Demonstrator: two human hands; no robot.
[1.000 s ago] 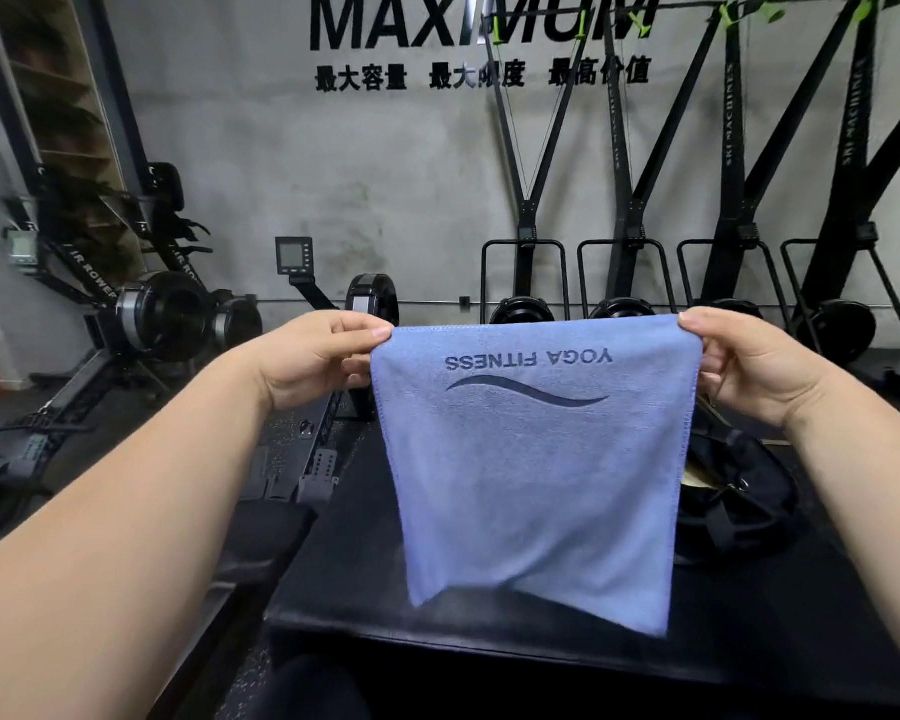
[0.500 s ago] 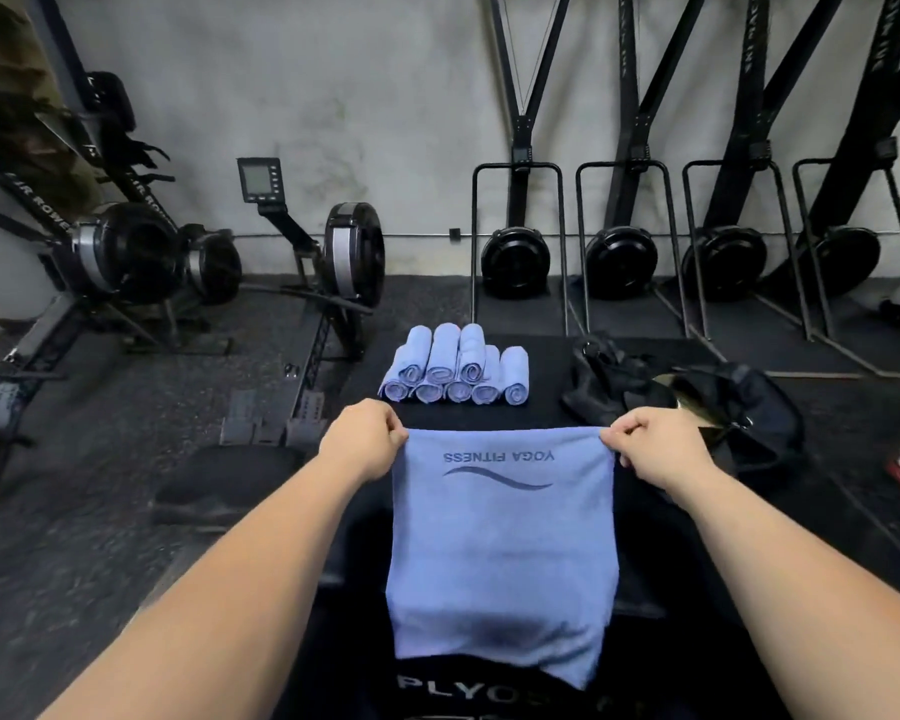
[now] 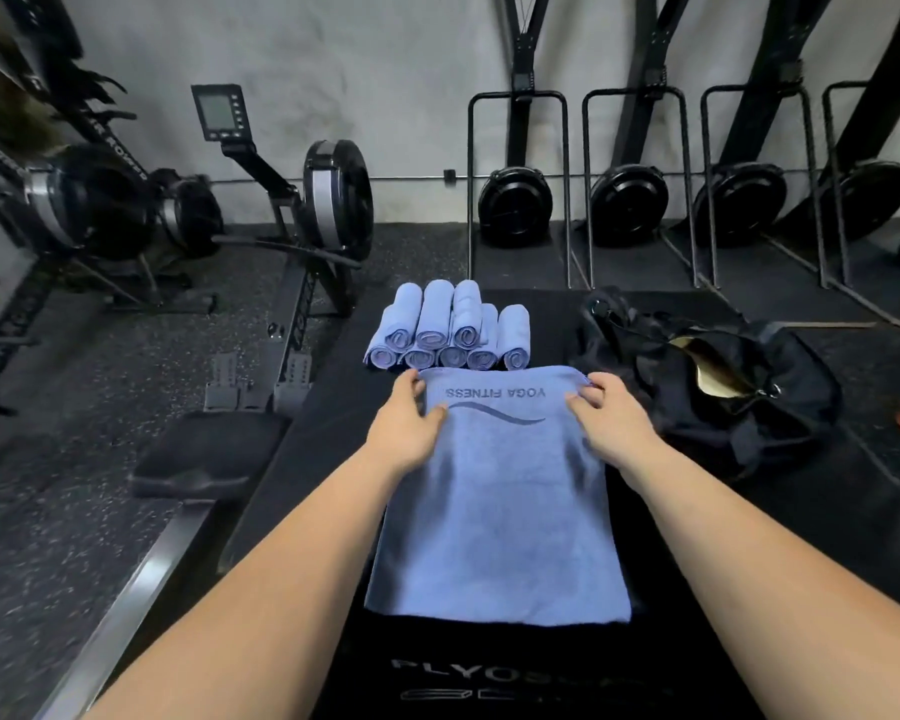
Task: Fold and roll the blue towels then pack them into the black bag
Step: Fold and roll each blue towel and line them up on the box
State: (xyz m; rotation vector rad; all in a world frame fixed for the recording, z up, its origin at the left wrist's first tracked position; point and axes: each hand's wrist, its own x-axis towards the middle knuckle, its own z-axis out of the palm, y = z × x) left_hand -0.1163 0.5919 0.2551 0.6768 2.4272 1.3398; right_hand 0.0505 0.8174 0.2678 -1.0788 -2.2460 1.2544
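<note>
Held up a moment ago, the blue terry towel [image 3: 494, 511] now lies flat along the middle of the black plyo box [image 3: 323, 433], ready for rolling. The left hand [image 3: 406, 428] rests slack on its far corner; I cannot tell whether the right hand [image 3: 609, 423] grips.
</note>
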